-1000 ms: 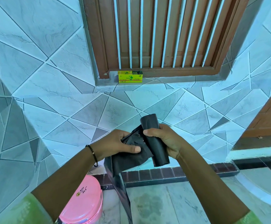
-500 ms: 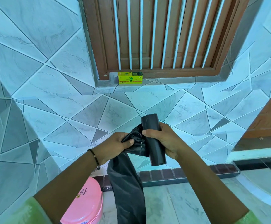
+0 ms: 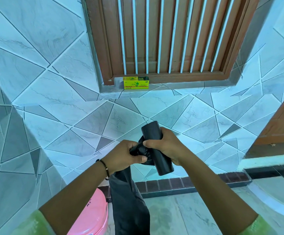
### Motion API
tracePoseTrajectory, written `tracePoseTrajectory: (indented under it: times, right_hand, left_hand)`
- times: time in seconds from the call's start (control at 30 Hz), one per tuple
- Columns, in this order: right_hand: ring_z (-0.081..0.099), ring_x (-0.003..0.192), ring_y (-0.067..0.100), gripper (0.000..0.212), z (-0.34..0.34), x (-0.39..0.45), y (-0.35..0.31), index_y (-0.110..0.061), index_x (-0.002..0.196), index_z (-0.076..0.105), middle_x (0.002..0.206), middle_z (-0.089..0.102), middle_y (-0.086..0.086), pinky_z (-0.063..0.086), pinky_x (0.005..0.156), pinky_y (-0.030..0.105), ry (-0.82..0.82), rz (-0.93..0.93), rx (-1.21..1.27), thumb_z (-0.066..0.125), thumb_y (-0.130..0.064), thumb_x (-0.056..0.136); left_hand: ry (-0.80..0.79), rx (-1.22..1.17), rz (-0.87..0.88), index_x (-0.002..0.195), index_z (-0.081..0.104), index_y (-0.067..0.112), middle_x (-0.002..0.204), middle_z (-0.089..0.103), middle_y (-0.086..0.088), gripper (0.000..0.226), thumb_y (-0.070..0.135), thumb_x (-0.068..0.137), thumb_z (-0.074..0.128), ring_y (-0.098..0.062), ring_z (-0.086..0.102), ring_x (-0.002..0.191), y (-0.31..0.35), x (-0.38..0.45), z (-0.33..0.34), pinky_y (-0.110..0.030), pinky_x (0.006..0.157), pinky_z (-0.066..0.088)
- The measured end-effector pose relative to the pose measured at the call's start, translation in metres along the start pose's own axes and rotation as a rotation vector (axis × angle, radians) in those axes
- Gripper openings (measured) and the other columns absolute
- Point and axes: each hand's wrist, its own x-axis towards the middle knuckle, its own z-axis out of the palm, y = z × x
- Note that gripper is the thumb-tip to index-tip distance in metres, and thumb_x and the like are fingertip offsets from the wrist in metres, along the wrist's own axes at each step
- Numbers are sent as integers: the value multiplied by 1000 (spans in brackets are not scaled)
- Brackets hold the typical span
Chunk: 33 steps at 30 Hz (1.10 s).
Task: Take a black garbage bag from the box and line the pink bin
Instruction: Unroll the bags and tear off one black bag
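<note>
My right hand (image 3: 165, 146) grips a black roll of garbage bags (image 3: 159, 151), held tilted in front of the tiled wall. My left hand (image 3: 126, 154) pinches the top of one unrolled black garbage bag (image 3: 129, 200), which hangs straight down from the roll between my forearms. Whether the bag is still joined to the roll is hidden by my fingers. The pink bin (image 3: 90, 216) stands on the floor at lower left, lid closed, partly covered by my left arm. The yellow-green bag box (image 3: 135, 83) sits on the window ledge, its right end open.
A brown wooden window with white bars (image 3: 163, 36) fills the wall above the ledge. A brown door frame (image 3: 280, 126) is at the right. A dark tiled skirting strip (image 3: 180, 184) runs along the wall's foot above the marble floor.
The bag, bunched under my left hand a second ago, has unrolled and now hangs long toward the floor. My left hand has shifted its grip nearer the roll.
</note>
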Motion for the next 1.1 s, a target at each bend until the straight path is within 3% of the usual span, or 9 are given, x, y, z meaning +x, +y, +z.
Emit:
tracePoseTrajectory:
  times: [0.17,0.27,0.33,0.53,0.67,0.77,0.9,1.03,1.1]
  right_hand:
    - [67,89,36,53,7,-4,-3,-10,105,55,99,64,17,57,78,52,-49,14,-102,75,-26,59]
    - [66,84,30,49,-1,-6,-11,-13,104,55,98,64,13,58,72,44,-89,-13,-308,77,-27,63]
    - [66,77,28,46,-8,-6,-16,-12,108,55,98,65,14,57,61,38,-124,11,-253,78,-21,69]
    - [66,63,26,49,-11,-6,-19,-6,112,54,90,63,15,54,53,36,-205,74,-11,76,-17,70]
    - [64,63,27,43,-14,-9,-19,-6,104,56,83,63,15,54,56,40,-219,128,149,74,-18,67]
    - [65,64,26,43,-17,-11,-18,-4,105,57,83,64,15,54,58,38,-230,151,211,73,-18,67]
    - [62,61,28,45,-18,-11,-14,0,109,57,82,61,18,53,56,37,-269,153,253,71,-17,70]
    - [62,62,30,41,-19,-11,-12,0,107,57,78,63,18,53,54,36,-285,148,282,70,-15,71]
    - [62,62,29,37,-20,-12,-11,-2,103,58,76,64,16,53,56,36,-291,145,291,70,-15,70]
  left_hand:
    - [5,318,30,79,70,16,83,76,-1,7,19,74,74,-18,70,81,5,0,2,-39,82,55]
    - [27,563,61,71,65,22,73,71,3,7,22,74,72,-16,64,71,9,-3,-7,-30,69,50]
    - [37,582,56,67,64,19,65,65,2,11,23,71,73,-12,57,61,9,-5,-18,-27,61,42]
    - [-87,240,20,64,58,15,53,49,11,29,37,75,74,-3,44,52,19,-6,-16,-15,53,34]
    - [21,-55,-38,75,67,7,53,56,13,21,26,84,66,1,46,48,14,-3,-9,-13,51,36]
    - [12,-219,-86,88,70,6,67,67,8,12,17,83,67,-3,60,61,9,-4,-8,-14,60,49]
    - [-52,-372,-104,106,65,-2,94,70,-10,46,28,72,75,-17,64,85,8,-3,-10,-23,80,54]
    - [-26,-387,-119,102,65,-4,96,69,-13,49,31,70,78,-21,63,86,6,-1,-7,-32,87,50]
    - [1,-390,-112,99,66,-4,91,70,-10,42,25,71,76,-19,64,83,3,0,-6,-29,82,51]
